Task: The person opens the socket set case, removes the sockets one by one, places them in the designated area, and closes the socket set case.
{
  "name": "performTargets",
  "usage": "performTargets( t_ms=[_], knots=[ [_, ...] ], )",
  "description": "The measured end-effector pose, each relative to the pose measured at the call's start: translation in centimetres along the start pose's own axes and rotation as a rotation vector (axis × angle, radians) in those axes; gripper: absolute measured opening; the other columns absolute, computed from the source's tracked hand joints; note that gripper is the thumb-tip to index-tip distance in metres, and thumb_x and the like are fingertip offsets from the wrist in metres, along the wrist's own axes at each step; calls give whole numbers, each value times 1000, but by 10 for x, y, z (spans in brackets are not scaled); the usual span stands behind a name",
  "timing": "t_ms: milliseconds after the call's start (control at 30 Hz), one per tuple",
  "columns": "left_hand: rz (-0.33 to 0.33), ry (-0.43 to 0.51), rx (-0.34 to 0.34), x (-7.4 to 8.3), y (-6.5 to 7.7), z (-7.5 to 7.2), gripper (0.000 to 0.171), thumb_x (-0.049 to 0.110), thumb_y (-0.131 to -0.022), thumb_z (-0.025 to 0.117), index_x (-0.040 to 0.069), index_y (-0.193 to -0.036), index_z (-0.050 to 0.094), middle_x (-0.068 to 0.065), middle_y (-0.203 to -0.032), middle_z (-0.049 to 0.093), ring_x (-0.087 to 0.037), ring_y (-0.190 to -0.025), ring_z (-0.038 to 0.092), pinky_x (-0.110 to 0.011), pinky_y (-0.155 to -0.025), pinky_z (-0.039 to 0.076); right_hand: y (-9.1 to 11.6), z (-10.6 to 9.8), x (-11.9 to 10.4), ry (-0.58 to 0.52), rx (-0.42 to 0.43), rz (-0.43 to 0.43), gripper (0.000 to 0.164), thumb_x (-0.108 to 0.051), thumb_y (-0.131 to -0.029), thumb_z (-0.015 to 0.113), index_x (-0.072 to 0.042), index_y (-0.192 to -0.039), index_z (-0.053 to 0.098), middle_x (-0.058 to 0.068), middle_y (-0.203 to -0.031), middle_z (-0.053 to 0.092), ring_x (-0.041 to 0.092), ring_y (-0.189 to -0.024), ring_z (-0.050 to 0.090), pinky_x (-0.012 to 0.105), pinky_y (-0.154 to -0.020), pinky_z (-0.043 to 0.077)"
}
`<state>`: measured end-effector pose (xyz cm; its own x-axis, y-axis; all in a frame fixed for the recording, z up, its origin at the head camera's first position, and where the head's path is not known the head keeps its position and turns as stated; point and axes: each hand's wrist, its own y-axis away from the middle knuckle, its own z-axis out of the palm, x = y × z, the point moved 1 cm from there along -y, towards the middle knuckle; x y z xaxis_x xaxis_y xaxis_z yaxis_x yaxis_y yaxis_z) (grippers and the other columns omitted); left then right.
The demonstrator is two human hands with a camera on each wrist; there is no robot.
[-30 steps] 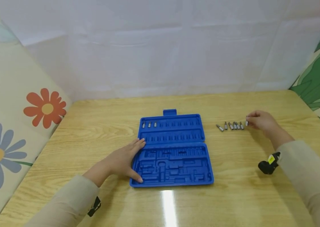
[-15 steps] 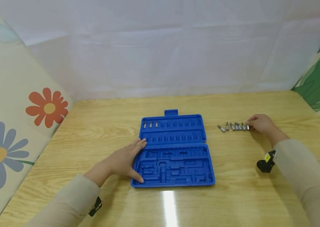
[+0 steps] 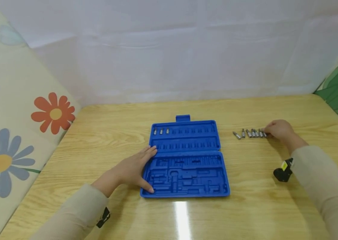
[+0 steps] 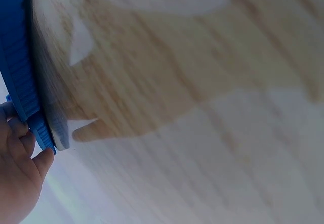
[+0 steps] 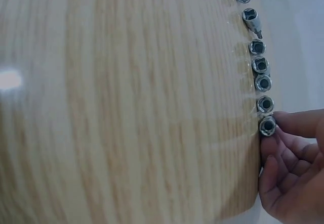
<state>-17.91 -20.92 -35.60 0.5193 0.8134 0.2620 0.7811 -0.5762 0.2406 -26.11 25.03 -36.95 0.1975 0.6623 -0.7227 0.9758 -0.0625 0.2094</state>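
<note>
On the table lies an open blue plastic tool case [image 3: 187,191] with moulded slots. Three silver bit sockets [image 3: 161,131] sit in the left end of its top row. My left hand [image 3: 133,168] rests on the case's left edge, fingers and thumb spread; the left wrist view shows those fingers [image 4: 23,155] along the blue rim. To the right of the case, several bit sockets [image 3: 249,133] lie in a loose row. My right hand [image 3: 280,130] pinches the bit socket [image 5: 267,126] at the row's right end, beside its neighbour. Their square-holed ends face the right wrist camera.
The case's latch tab [image 3: 183,118] sticks out at its back. A wood-grain table [image 3: 112,126] carries everything, with a white cloth [image 3: 172,50] hanging behind it. Flower-patterned panels [image 3: 4,100] stand at the sides.
My right hand has lowered the bit socket from slightly above the table to the right end of the row, close against the others. The left hand has stayed on the case.
</note>
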Motion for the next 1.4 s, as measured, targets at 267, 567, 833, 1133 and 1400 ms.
performTargets(
  t_ms=[267,567,833,1133,1400],
  knots=[
    [0,2,0,-1,-1,-1,123,76,-47,57,5,-138,13,-10,-143,8,-27,-129,5,-44,-100,19,-1,-1,1,-104,2,3,23,-3,-81,50,17,-92,50,2,-72,53,4,-59,48,18,-54,44],
    [7,-5,4,-1,-1,1,123,75,-46,57,4,-138,16,-11,-142,11,-28,-129,6,-44,-100,19,7,-3,1,-122,4,-19,29,-9,-83,49,15,-99,49,-2,-73,54,5,-63,49,20,-60,45],
    [11,-10,20,-3,-2,3,123,76,-46,56,4,-138,16,-11,-142,12,-28,-129,7,-44,-99,20,13,1,-21,-174,-27,-71,34,-13,-88,45,16,-105,43,0,-75,54,3,-65,49,21,-63,47],
    [14,-15,21,-3,0,2,122,76,-47,56,4,-138,17,-11,-142,12,-28,-129,8,-45,-99,20,16,21,-54,-194,-103,-97,37,-16,-89,45,14,-112,42,17,-97,54,7,-72,52,26,-72,45],
    [8,-5,14,-2,-1,2,122,75,-47,57,5,-138,15,-10,-143,11,-28,-129,7,-45,-99,19,18,48,-78,-255,-177,-104,36,-15,-90,44,12,-113,42,24,-106,49,27,-92,51,36,-81,43]
  ],
)
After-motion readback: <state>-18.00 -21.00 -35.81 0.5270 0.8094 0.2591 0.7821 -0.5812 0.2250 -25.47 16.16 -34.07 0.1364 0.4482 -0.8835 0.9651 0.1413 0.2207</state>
